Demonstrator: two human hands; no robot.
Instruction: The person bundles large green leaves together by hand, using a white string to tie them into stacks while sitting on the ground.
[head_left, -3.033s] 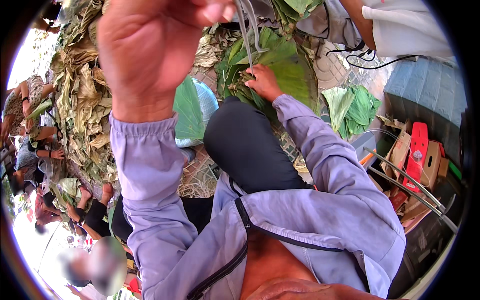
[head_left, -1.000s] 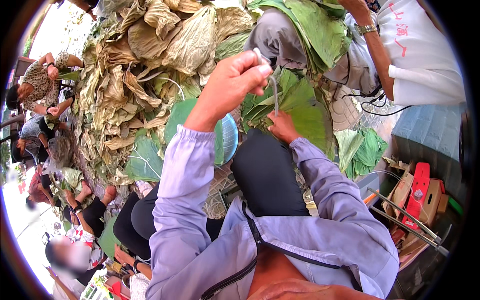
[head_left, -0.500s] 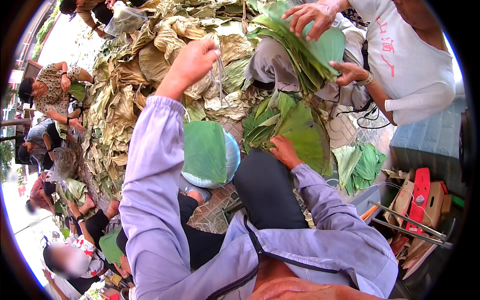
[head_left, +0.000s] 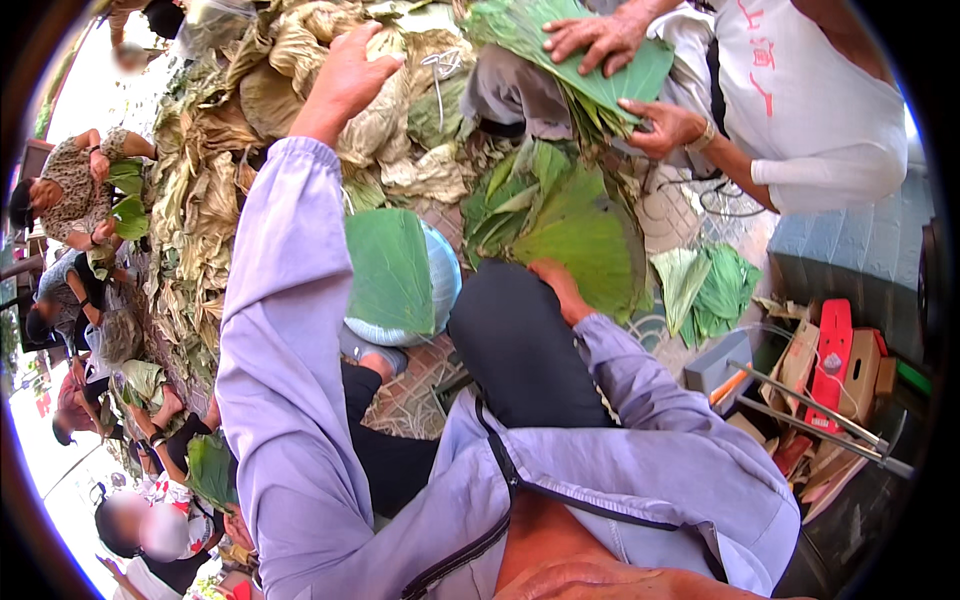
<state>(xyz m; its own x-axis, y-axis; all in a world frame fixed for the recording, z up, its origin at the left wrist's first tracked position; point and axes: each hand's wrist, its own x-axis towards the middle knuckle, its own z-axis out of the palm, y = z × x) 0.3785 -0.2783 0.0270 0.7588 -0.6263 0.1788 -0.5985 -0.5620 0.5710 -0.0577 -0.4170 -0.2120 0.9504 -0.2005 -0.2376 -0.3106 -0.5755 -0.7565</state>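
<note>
Head view, left hand [head_left: 350,80]: thumb spread from fingers, nothing visibly held.
Thin whitish looped cord [head_left: 437,72]: right of the left hand, apart, tail pointing down-picture.
Right hand [head_left: 562,287]: partly behind the black-clad knee [head_left: 520,350]; grip cannot be told.
Broad yellow-green leaf bundle [head_left: 585,240]: just beyond the right hand, the nearer one.

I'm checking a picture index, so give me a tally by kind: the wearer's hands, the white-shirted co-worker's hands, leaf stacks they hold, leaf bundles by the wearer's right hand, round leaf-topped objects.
Wearer's left hand and right hand: 2
Co-worker's upper hand and lower hand: 2
Held leaf stack: 1
Leaf bundle: 1
Round blue-and-white object: 1
Total: 7
</note>
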